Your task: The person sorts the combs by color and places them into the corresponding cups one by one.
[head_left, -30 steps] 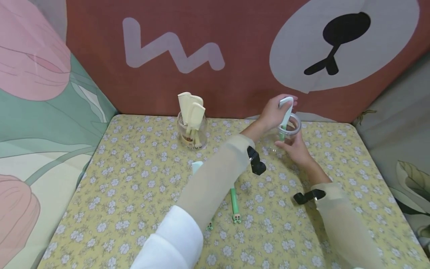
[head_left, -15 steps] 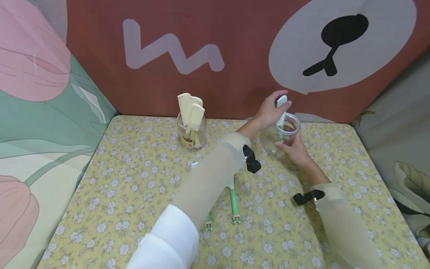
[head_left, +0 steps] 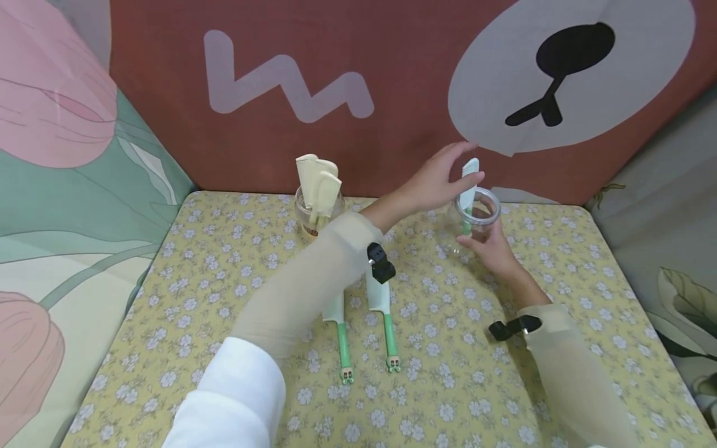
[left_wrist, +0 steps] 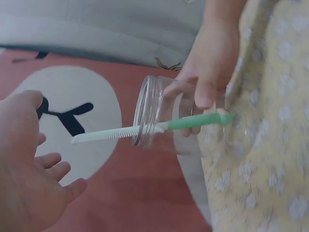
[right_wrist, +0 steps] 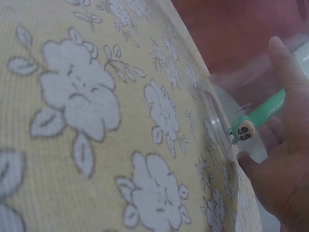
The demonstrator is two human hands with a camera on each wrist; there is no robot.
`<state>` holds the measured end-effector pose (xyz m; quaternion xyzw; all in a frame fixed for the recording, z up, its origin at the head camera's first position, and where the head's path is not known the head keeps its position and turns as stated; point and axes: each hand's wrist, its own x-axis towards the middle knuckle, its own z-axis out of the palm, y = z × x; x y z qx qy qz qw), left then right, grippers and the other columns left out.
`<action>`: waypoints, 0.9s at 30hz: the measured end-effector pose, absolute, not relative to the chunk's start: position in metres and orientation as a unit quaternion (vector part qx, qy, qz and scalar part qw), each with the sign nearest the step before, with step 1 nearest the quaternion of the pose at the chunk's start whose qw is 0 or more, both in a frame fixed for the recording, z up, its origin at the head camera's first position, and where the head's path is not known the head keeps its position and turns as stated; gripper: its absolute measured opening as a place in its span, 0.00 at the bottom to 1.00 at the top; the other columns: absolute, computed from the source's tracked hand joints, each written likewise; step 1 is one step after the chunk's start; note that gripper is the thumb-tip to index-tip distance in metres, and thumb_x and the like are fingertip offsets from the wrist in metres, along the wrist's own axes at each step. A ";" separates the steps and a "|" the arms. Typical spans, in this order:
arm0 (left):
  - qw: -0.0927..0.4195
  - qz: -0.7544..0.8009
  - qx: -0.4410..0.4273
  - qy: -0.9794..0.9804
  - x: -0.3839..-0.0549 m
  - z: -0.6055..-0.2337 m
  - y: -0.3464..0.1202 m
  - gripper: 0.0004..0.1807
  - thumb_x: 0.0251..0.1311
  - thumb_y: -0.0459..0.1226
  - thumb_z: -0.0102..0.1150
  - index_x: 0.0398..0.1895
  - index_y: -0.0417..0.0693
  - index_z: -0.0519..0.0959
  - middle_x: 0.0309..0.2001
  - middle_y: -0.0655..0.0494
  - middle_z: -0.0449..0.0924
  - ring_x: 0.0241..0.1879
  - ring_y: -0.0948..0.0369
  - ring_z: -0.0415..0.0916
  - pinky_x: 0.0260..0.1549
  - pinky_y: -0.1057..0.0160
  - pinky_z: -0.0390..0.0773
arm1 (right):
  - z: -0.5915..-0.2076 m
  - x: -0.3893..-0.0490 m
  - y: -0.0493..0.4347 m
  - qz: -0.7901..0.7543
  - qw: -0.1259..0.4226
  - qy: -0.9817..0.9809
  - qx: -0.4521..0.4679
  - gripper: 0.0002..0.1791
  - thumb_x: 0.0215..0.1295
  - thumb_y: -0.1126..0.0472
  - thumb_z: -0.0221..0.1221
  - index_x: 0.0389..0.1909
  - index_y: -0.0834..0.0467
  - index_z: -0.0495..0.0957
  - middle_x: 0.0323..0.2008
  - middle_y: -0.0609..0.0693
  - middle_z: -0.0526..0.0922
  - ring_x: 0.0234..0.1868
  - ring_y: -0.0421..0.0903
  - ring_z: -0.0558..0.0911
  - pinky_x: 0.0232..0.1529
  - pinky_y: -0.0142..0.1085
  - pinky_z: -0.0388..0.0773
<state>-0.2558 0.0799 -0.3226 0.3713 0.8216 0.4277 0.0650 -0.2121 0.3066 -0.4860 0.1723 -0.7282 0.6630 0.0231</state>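
Observation:
A clear jar [head_left: 495, 199] stands at the back right of the table. My right hand [head_left: 495, 250] grips its side, thumb in front and fingers behind. Inside leans a plastic knife [head_left: 468, 180], its pale serrated blade sticking up past the rim. In the left wrist view its green handle [left_wrist: 193, 120] reaches toward the jar's bottom. The right wrist view shows a small face-shaped end [right_wrist: 246, 129] on that handle. My left hand [head_left: 434, 183] is just left of the blade, fingers spread and apart from it, holding nothing.
Two similar green-handled knives [head_left: 390, 336] lie mid-table, their blades partly behind the left sleeve [head_left: 302, 292]. A second clear jar [head_left: 300, 214] with several cream-coloured knives [head_left: 325, 193] stands at the back left. A printed cloth wall [head_left: 252, 155] rises behind the table.
My left hand has let go of the knife, which now leans in the jar, and has drawn back to the left with its fingers spread. The right hand still holds the jar.

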 end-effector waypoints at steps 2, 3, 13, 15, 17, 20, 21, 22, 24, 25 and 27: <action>0.070 0.397 0.399 0.824 -0.250 -0.319 0.074 0.37 0.76 0.48 0.53 0.80 0.46 0.55 0.79 0.50 0.53 0.77 0.64 0.50 0.70 0.73 0.53 | -0.486 -0.211 0.307 0.656 0.023 -0.736 0.166 0.53 0.65 0.80 0.60 0.80 0.47 0.42 0.70 0.57 0.59 0.70 0.63 0.61 0.51 0.30 0.80; 0.074 0.385 0.413 0.822 -0.247 -0.318 0.071 0.37 0.76 0.48 0.54 0.80 0.45 0.55 0.79 0.50 0.52 0.77 0.64 0.50 0.70 0.73 0.54 | -0.486 -0.211 0.307 0.654 0.022 -0.738 0.163 0.53 0.66 0.79 0.60 0.80 0.46 0.41 0.71 0.56 0.58 0.70 0.63 0.62 0.51 0.30 0.80; 0.101 0.319 0.500 0.798 -0.217 -0.325 0.040 0.35 0.76 0.47 0.54 0.79 0.42 0.58 0.78 0.46 0.57 0.76 0.60 0.55 0.70 0.69 0.57 | -0.486 -0.212 0.307 0.668 0.016 -0.723 0.173 0.52 0.66 0.79 0.60 0.80 0.50 0.40 0.71 0.57 0.59 0.63 0.49 0.74 0.52 0.33 0.81; 0.088 0.293 0.513 0.802 -0.212 -0.328 0.033 0.36 0.75 0.47 0.55 0.78 0.42 0.59 0.78 0.45 0.56 0.77 0.58 0.53 0.72 0.66 0.55 | -0.486 -0.212 0.306 0.666 0.019 -0.725 0.172 0.52 0.66 0.79 0.60 0.80 0.49 0.41 0.71 0.57 0.60 0.65 0.50 0.72 0.54 0.34 0.80; 0.076 0.258 0.525 0.808 -0.206 -0.330 0.027 0.36 0.75 0.49 0.55 0.79 0.44 0.59 0.79 0.45 0.55 0.78 0.57 0.51 0.74 0.64 0.53 | -0.486 -0.211 0.306 0.664 0.022 -0.727 0.171 0.52 0.66 0.79 0.60 0.80 0.49 0.41 0.71 0.58 0.60 0.66 0.52 0.71 0.55 0.34 0.80; 0.069 0.192 0.534 0.820 -0.197 -0.334 0.016 0.38 0.75 0.53 0.53 0.80 0.48 0.56 0.80 0.48 0.53 0.79 0.57 0.48 0.76 0.58 0.48 | -0.486 -0.212 0.306 0.662 0.028 -0.729 0.172 0.52 0.65 0.80 0.60 0.80 0.52 0.41 0.71 0.59 0.61 0.69 0.54 0.68 0.55 0.34 0.80; 0.070 0.169 0.536 0.824 -0.193 -0.335 0.013 0.39 0.75 0.54 0.52 0.81 0.50 0.54 0.80 0.49 0.52 0.79 0.57 0.47 0.76 0.55 0.46 | -0.487 -0.212 0.306 0.662 0.029 -0.729 0.172 0.52 0.64 0.80 0.60 0.80 0.53 0.41 0.71 0.60 0.61 0.68 0.55 0.68 0.55 0.34 0.80; 0.071 0.148 0.538 0.827 -0.190 -0.336 0.009 0.39 0.75 0.55 0.51 0.82 0.52 0.53 0.81 0.50 0.50 0.79 0.57 0.46 0.77 0.53 0.45 | -0.487 -0.212 0.306 0.663 0.029 -0.728 0.172 0.52 0.64 0.80 0.60 0.80 0.54 0.41 0.70 0.60 0.61 0.68 0.56 0.69 0.54 0.34 0.80; 0.071 0.111 0.540 0.831 -0.184 -0.340 0.001 0.40 0.75 0.57 0.49 0.82 0.53 0.51 0.81 0.51 0.48 0.80 0.55 0.43 0.77 0.47 0.44 | -0.488 -0.213 0.306 0.662 0.030 -0.729 0.170 0.53 0.64 0.80 0.61 0.80 0.55 0.40 0.70 0.59 0.62 0.67 0.56 0.70 0.54 0.34 0.81; 0.069 0.096 0.541 0.832 -0.181 -0.343 -0.003 0.40 0.76 0.57 0.48 0.82 0.54 0.51 0.81 0.51 0.47 0.80 0.55 0.43 0.76 0.46 0.44 | -0.488 -0.213 0.306 0.663 0.031 -0.729 0.170 0.53 0.64 0.80 0.61 0.80 0.55 0.40 0.70 0.59 0.62 0.67 0.55 0.70 0.54 0.34 0.80; 0.069 0.077 0.543 0.833 -0.176 -0.349 -0.012 0.39 0.76 0.58 0.47 0.82 0.54 0.51 0.82 0.51 0.46 0.80 0.53 0.42 0.76 0.44 0.44 | -0.489 -0.213 0.307 0.665 0.031 -0.727 0.168 0.53 0.64 0.80 0.62 0.80 0.56 0.40 0.70 0.60 0.62 0.67 0.51 0.70 0.55 0.36 0.80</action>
